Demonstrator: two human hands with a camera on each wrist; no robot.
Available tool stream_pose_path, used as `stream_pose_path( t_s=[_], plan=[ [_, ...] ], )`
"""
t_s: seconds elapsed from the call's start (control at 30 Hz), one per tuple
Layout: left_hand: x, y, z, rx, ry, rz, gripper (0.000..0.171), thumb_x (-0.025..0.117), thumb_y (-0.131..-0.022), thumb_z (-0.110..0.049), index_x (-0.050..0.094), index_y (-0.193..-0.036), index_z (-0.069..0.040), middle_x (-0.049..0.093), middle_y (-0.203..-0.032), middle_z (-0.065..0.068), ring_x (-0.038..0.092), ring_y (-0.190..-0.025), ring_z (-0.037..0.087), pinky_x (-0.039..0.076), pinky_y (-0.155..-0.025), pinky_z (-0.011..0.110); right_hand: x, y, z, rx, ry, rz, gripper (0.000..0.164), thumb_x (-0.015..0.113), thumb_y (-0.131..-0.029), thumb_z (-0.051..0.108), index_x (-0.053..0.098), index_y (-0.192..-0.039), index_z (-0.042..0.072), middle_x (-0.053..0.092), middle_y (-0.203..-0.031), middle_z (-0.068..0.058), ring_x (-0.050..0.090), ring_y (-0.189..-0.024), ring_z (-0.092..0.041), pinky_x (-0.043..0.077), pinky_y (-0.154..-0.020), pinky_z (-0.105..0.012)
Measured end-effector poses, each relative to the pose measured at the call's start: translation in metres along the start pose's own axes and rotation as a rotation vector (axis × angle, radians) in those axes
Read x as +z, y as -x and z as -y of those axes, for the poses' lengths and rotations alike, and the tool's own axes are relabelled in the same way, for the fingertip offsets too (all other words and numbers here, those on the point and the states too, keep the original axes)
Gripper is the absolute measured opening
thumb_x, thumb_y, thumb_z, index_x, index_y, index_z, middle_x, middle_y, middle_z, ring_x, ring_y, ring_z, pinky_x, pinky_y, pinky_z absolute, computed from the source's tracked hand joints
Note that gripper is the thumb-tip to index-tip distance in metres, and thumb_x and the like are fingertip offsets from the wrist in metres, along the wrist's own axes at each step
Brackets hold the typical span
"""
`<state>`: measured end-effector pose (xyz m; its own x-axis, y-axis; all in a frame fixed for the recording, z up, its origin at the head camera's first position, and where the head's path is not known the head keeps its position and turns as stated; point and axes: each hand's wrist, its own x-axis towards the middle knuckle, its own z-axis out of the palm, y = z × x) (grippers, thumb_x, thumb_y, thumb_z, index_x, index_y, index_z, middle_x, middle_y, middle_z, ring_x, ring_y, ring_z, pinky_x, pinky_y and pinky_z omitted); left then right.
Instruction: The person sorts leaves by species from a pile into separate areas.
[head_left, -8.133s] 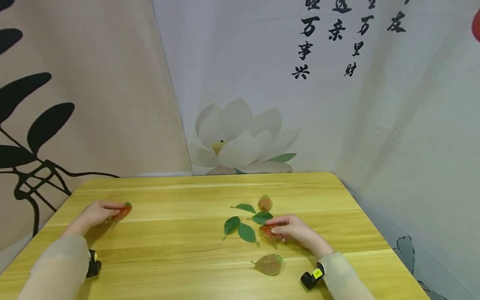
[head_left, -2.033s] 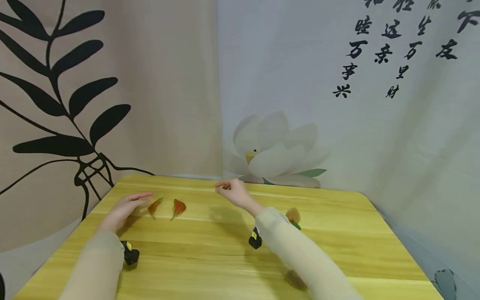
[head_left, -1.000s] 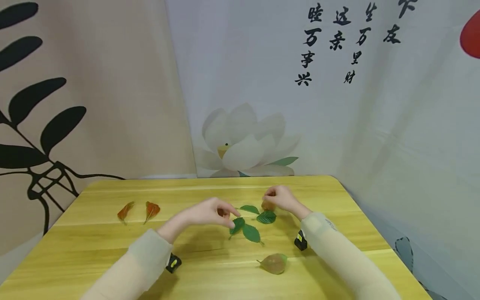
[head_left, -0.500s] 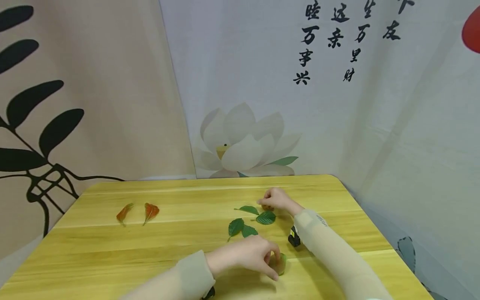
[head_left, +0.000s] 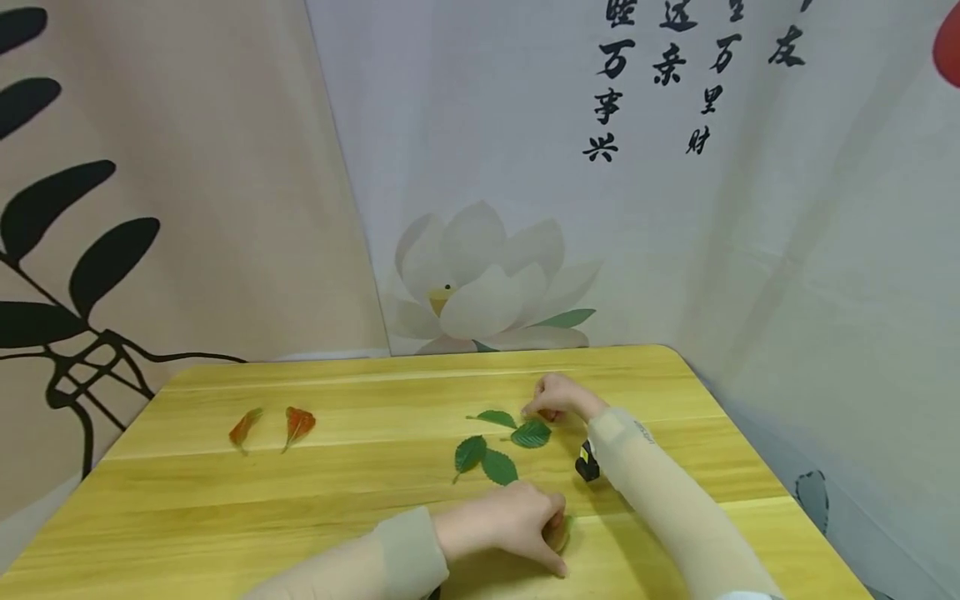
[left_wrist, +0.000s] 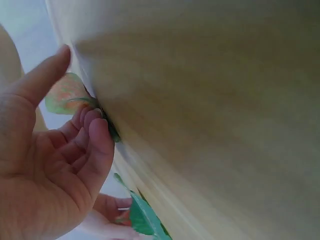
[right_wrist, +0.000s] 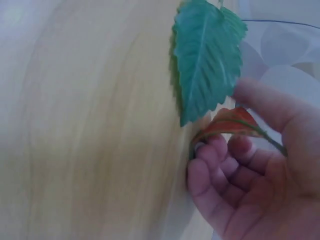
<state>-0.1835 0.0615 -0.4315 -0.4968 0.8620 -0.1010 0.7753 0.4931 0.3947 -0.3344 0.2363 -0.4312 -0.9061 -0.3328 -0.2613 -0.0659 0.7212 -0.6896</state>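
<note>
My left hand is at the table's front, over a green-and-reddish leaf. Its fingers are bent, with tips right at the leaf's stem, while the thumb stands well apart. Toward the far right side, my right hand has its bent fingers around a red leaf, which shows between fingers and thumb in the right wrist view. Close by lie several green leaves, one a toothed leaf beside the right hand and another leaf beyond the left. From above, the left hand hides much of its leaf.
Two red leaves lie apart at the table's left: a narrow leaf and a wider leaf. The wooden table ends at a printed cloth backdrop. A black wrist camera sits under the right wrist.
Two red leaves now lie at the left. My left hand has moved from there, past the green leaves, to the front leaf. My right hand has returned from the middle to the far-right leaf.
</note>
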Motion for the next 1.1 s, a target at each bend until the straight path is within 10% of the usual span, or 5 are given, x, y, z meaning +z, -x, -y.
stream_pose_path(
  t_s=[0.23,0.4,0.8,1.1],
  plan=[
    [-0.001,-0.002,0.003,-0.028,0.026,0.010,0.027,0.078,-0.079,-0.032,0.053,-0.083,-0.021,0.045,-0.065,-0.015,0.040,-0.056,0.001,0.034,-0.051,0.015,-0.004,0.010,-0.006,0.003,-0.083,-0.028,0.012,0.067,-0.083,0.001,0.057,-0.091,0.000,0.060,-0.067,-0.012,0.049,-0.052,-0.017,0.044,-0.050,-0.029],
    [-0.003,-0.002,0.009,-0.018,0.127,0.019,0.014,0.071,-0.082,-0.020,0.058,-0.086,-0.019,0.050,-0.066,-0.014,0.044,-0.056,0.001,0.037,-0.052,0.016,-0.009,0.018,-0.013,-0.028,-0.107,-0.052,0.044,0.059,-0.087,-0.001,0.054,-0.131,-0.002,0.064,-0.071,-0.014,0.050,-0.055,-0.018,0.042,-0.054,-0.031],
    [-0.026,0.016,0.020,-0.080,0.288,-0.120,0.037,0.066,-0.083,-0.013,0.033,-0.066,-0.018,0.022,-0.053,-0.009,0.016,-0.044,0.004,0.015,-0.045,0.019,-0.007,0.040,-0.030,-0.052,-0.360,-0.262,0.030,0.061,-0.095,0.009,0.065,-0.121,-0.006,0.069,-0.095,-0.007,0.052,-0.064,-0.016,0.046,-0.058,-0.031],
    [-0.040,0.031,0.035,-0.118,0.538,-0.166,0.013,0.066,-0.087,-0.015,0.063,-0.075,-0.018,0.053,-0.067,-0.011,0.044,-0.059,0.005,0.037,-0.056,0.022,0.008,0.045,-0.051,0.002,-0.684,-0.337,0.038,0.064,-0.093,0.006,0.058,-0.126,-0.011,0.068,-0.089,-0.003,0.053,-0.063,-0.012,0.043,-0.054,-0.022]
  ],
)
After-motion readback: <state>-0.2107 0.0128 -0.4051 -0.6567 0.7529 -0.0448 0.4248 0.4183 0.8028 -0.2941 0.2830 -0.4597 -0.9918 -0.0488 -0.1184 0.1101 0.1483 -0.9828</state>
